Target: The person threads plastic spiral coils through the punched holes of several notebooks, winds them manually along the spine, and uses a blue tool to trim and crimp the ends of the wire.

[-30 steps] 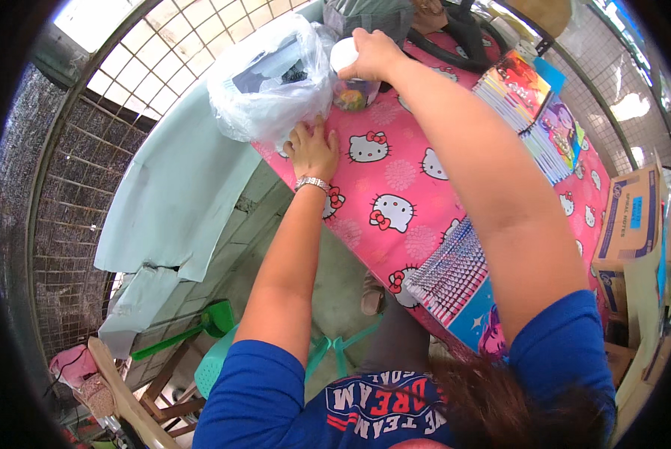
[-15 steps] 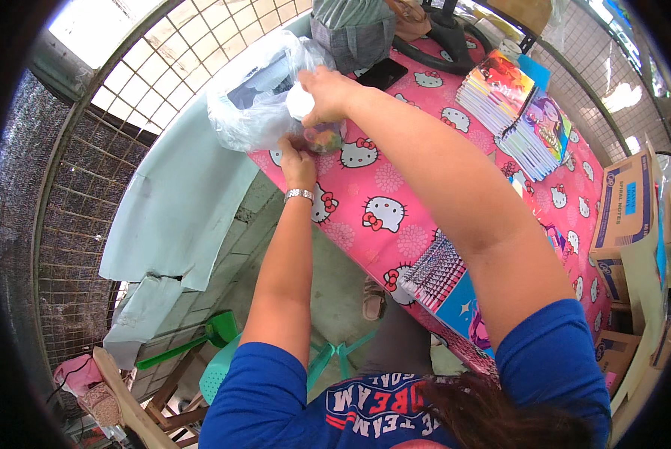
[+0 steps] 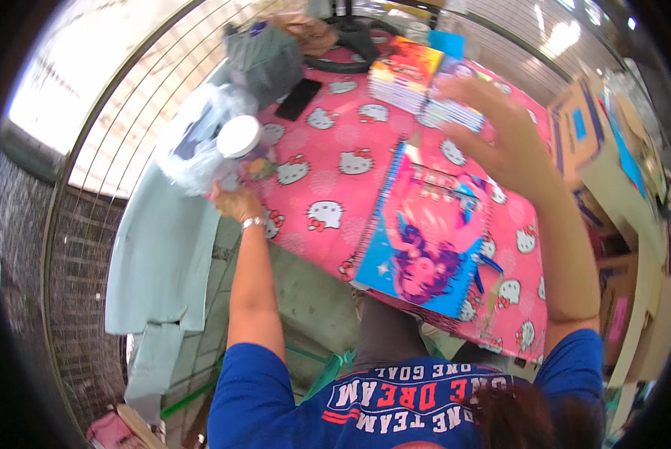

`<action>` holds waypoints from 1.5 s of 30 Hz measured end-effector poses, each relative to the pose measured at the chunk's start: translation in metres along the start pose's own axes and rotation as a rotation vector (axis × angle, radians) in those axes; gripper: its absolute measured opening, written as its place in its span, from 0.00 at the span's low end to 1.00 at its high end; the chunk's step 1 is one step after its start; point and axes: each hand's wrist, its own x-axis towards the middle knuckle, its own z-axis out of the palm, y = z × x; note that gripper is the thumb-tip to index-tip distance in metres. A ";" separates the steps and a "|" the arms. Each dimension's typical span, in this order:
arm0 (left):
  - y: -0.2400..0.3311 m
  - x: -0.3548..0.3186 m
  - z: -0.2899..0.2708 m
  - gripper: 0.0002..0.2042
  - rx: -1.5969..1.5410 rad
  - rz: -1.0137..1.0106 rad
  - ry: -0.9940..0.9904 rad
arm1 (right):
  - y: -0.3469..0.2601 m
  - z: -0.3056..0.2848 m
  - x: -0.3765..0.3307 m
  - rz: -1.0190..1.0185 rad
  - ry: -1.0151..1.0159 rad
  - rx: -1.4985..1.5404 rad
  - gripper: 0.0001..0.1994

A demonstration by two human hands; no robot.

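My left hand [image 3: 236,202] is closed at the base of a clear jar [image 3: 259,168], its fingers partly hidden. The jar has a round white lid [image 3: 240,136], and colourful contents show through its side. Right behind the jar lies a crumpled clear plastic bag [image 3: 189,142] with something dark inside. My right hand [image 3: 493,123] is raised over the table with thumb and fingers apart, holding nothing and slightly blurred. Below it, a stack of spiral notebooks [image 3: 425,232] with a blue and pink cover lies near the table's front edge.
A pink patterned cloth [image 3: 350,194] covers the table. Toward the back are a phone [image 3: 299,99], a grey bag [image 3: 264,63], a dark steering-wheel-like ring [image 3: 350,66] and stacked notebooks [image 3: 404,73]. Cardboard boxes [image 3: 575,131] stand at the right; wire mesh [image 3: 88,165] runs along the left.
My right hand has let go of the white lid and swung right, above the notebooks. My left hand stays by the jar. The view has shifted, showing the near notebooks fully.
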 end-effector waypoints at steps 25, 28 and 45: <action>0.067 0.237 -0.049 0.18 -0.143 -0.479 -0.701 | 0.006 0.089 -0.397 0.793 -0.220 -0.372 0.38; 0.054 0.253 -0.019 0.18 -0.136 -0.552 -0.731 | 0.006 0.087 -0.397 0.804 -0.271 -0.378 0.38; 0.015 0.279 0.076 0.21 -0.141 -0.596 -0.888 | 0.010 0.090 -0.401 0.768 -0.329 -0.455 0.37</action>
